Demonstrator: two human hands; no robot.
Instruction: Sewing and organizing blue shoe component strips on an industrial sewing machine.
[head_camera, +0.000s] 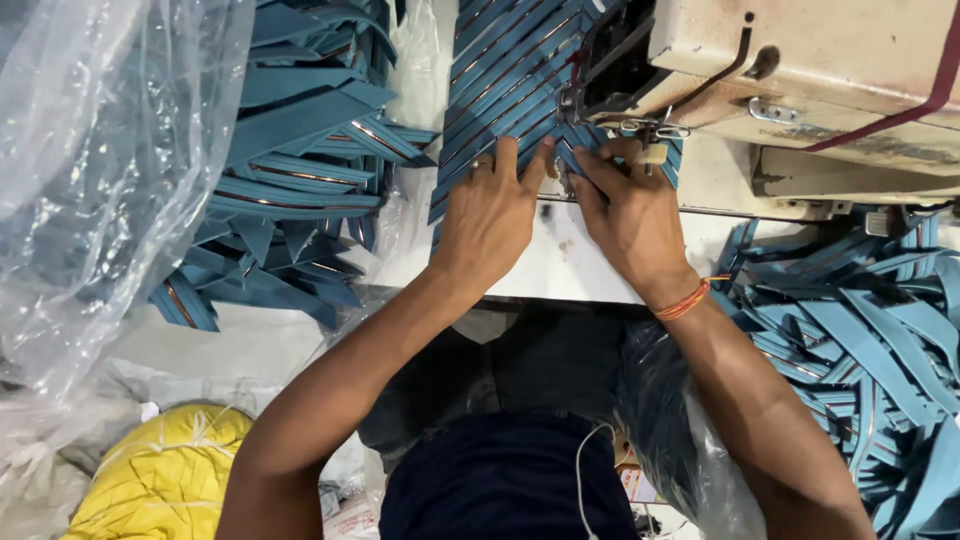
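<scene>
My left hand (490, 215) lies flat on a chain of blue fabric strips (505, 75) on the white machine table (560, 262), fingertips pointing toward the needle. Beside it, my right hand (630, 215) presses a blue strip (578, 152) right under the presser foot (648, 130) of a cream sewing machine (800, 70). An orange thread band is tied round my right wrist. The sewn strips run away from the needle toward the top of the view.
A heap of blue strips (290, 170) lies at the left, partly under clear plastic sheeting (90, 170). Another heap of blue strips (860, 340) fills the right side. A yellow bag (165, 475) sits at the lower left. A white earphone cable (582, 470) hangs over my dark shirt.
</scene>
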